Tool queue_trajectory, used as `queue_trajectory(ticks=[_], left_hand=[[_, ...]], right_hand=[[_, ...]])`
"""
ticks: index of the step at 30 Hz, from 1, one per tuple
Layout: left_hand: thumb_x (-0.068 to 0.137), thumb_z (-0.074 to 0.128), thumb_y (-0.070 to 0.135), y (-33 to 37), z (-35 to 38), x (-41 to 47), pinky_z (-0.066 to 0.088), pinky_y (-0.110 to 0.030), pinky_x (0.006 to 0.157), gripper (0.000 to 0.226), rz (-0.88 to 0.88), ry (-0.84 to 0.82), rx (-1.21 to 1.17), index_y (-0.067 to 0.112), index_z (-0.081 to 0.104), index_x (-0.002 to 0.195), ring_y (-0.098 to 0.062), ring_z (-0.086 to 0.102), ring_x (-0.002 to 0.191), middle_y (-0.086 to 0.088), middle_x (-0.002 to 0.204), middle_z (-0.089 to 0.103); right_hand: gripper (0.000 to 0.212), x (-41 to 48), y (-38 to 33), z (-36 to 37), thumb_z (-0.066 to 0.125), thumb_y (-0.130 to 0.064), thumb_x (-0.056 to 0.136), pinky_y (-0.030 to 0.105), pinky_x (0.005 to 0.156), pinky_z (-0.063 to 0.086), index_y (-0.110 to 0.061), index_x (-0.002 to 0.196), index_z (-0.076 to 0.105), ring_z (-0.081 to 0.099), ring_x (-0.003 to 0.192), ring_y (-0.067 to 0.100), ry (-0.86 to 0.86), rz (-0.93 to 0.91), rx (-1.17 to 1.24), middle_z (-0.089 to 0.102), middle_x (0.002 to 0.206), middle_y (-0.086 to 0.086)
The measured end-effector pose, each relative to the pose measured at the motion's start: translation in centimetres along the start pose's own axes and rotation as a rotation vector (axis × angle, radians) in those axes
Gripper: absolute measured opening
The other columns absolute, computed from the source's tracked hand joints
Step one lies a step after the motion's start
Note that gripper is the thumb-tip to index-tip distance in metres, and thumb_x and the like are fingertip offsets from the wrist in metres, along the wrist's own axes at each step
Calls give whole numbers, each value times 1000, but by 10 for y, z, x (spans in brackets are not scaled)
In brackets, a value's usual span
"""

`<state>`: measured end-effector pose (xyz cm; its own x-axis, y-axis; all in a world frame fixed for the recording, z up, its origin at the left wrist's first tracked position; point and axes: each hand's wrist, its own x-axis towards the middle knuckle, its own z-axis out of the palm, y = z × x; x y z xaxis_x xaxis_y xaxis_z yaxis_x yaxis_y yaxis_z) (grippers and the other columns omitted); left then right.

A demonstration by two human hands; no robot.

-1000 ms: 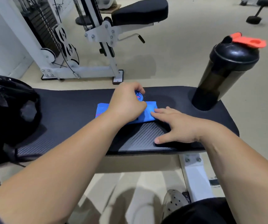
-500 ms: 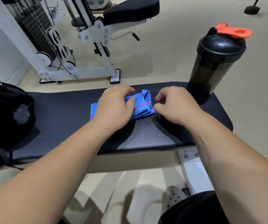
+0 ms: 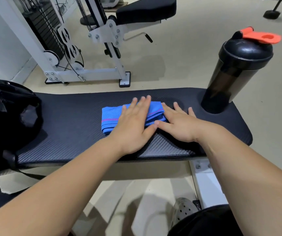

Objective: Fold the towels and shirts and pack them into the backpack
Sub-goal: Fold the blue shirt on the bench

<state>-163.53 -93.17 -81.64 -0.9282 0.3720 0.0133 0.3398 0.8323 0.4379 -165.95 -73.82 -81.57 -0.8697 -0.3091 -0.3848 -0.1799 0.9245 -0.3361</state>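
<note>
So, folded blue towel (image 3: 110, 116) parked on bench (image 3: 68, 120), being pressed flat: left hand (image 3: 133, 123) laid palm-down on top, right hand (image 3: 179, 125) spread at its right edge, thumbs almost touching. Fold looks done. Next, probably: bundle gripped whole, carried left into backpack (image 3: 9, 116), kept from unfolding.

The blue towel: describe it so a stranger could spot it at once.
Find the long black padded bench, black backpack at its left end, dark shaker bottle at its right. Near the middle lies the folded towel, the left hand flat on it and the right hand at its right edge. It alone is bright blue, with thin pink stripes.
</note>
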Motion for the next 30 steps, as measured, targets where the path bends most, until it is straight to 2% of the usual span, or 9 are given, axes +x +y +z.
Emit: queue_trajectory(ticks=[4,8,11,16,18,21,24,28,30], left_hand=[[98,45,43,-17,-31,-20,10,-42,126,66,-84,229,-35,20,30,158,-26,15,154,-7,166,24],[97,48,48,-61,-44,-39,27,-45,120,52,-298,210,-27,34,47,147,-31,34,144,-11,151,46],[98,49,48,-73,-44,-49,35,-41,110,50,-358,184,-36,35,46,146,-29,48,122,-5,121,59],[97,55,45,-70,-40,-49,40,-38,99,52,-339,156,-151,46,42,147,-26,50,101,8,98,54],[97,59,42,-69,-40,-43,41,-36,100,52,-344,133,-266,50,43,146,-18,46,100,11,99,52],[95,64,39,-71,-41,-34,42,-33,106,47,-373,160,-399,51,51,139,-9,48,100,6,120,55],[93,66,40,-77,-35,-31,47,-40,105,39,-378,197,-435,46,60,131,-11,56,100,7,129,59],[95,64,38,-77,-30,-30,61,-42,79,14,-430,283,-655,36,72,107,-10,61,78,15,88,63],[97,66,25,-76,-33,-28,60,-33,66,8,-502,317,-851,27,73,99,-11,65,75,5,90,69]], right_hand=[[86,-5,-10,-8,26,-70,96,57,122,-7,-24,161,-6,-10,155,25,131,43,-18,-4,169,-6],[85,-8,-30,-12,33,-67,96,55,124,-1,-29,160,-9,-7,155,27,359,-77,-14,-9,169,1],[79,-5,-41,-3,26,-72,95,56,123,-6,-40,158,-8,-16,154,24,282,-161,-106,-19,167,-3],[80,12,-37,15,22,-77,92,56,123,-6,-43,157,-10,-18,154,25,113,-78,-156,-24,165,-4],[82,13,-36,16,25,-77,91,54,124,-3,-44,157,-10,-15,154,25,120,-81,-128,-22,166,-4],[80,13,-40,16,26,-80,86,52,124,-2,-55,153,-9,-13,154,28,126,-98,-106,-19,167,0],[75,12,-45,15,28,-82,83,49,125,-4,-63,150,-2,-15,154,30,113,-107,-77,-20,167,3],[74,10,-49,18,33,-79,87,45,125,-6,-60,152,3,-20,153,30,96,-101,-77,-24,165,3],[77,8,-53,21,34,-79,87,43,125,-6,-58,153,1,-22,152,30,89,-106,-81,-26,165,3]])
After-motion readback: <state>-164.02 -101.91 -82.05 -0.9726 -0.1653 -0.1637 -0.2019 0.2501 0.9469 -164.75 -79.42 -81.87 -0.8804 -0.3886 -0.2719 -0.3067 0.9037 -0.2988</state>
